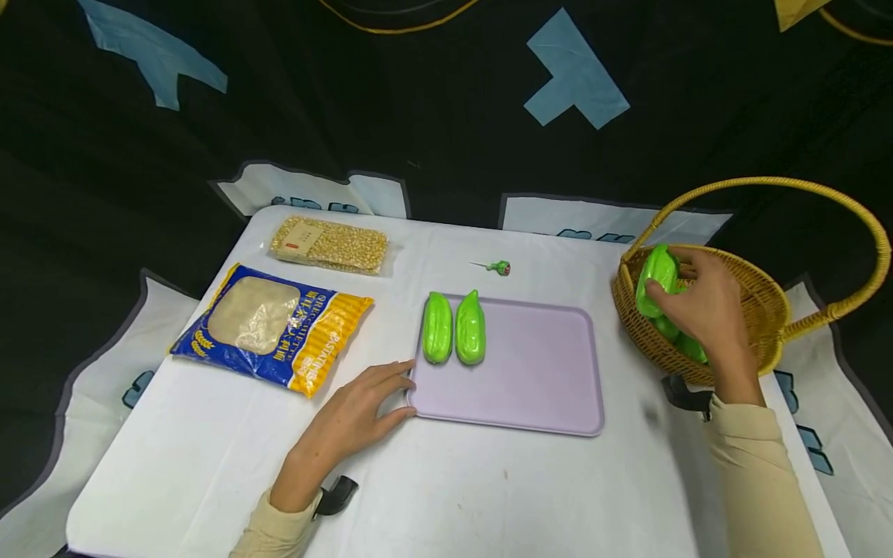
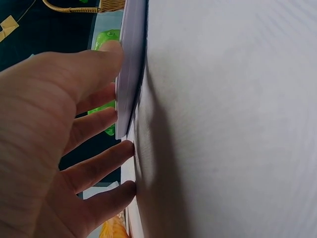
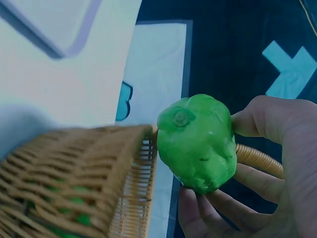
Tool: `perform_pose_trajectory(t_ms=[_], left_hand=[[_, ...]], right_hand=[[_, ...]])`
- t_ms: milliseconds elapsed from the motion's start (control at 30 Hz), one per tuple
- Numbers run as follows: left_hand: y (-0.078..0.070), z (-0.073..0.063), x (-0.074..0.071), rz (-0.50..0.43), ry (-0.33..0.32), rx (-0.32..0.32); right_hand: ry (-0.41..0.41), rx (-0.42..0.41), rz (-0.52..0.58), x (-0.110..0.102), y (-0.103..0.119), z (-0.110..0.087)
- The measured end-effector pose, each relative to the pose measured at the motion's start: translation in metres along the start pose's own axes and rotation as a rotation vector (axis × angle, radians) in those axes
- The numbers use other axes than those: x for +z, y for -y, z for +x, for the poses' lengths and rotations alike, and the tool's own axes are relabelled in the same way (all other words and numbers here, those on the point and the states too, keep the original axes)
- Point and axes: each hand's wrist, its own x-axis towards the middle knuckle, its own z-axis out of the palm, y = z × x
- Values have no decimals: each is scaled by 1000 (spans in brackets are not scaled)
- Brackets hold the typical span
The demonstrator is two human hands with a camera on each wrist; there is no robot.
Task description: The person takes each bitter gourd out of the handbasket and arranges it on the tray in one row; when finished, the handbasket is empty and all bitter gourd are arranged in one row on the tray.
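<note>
The right hand (image 1: 708, 302) was curled round a glossy green vegetable (image 1: 659, 266), thumb on one side and fingers on the other, at the left side of a wicker basket (image 1: 640, 332) with a tall arched handle. More green vegetables (image 1: 691, 349) lay inside, below the hand. A loose grip on that shiny, lumpy skin could have let the vegetable slip, and carrying it too low might have knocked the rim and tipped the basket; whether it touched the rim was unclear. The left hand (image 1: 354, 412) held nothing, its fingers spread and relaxed at the left edge of a flat lilac tray (image 1: 537, 368). A hard push there could have slid the tray and rolled the two vegetables (image 1: 470, 329) lying side by side at its left end. Beyond the tray lay what looked like a lollipop (image 1: 501, 268); farther left, a packet of yellow grain (image 1: 335, 246) and a blue-and-yellow bag (image 1: 279, 333) shared the white table (image 1: 474, 488).
</note>
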Motion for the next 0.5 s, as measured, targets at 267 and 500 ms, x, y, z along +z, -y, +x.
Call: perform_pose_trajectory(t_ms=[267,500], left_hand=[[0,-1,0,3,2,0],[-1,0,0,2,-11,10]], right_hand=[[-62,-84,26,15,13,-14],[-78,-137,72,29,28,-25]])
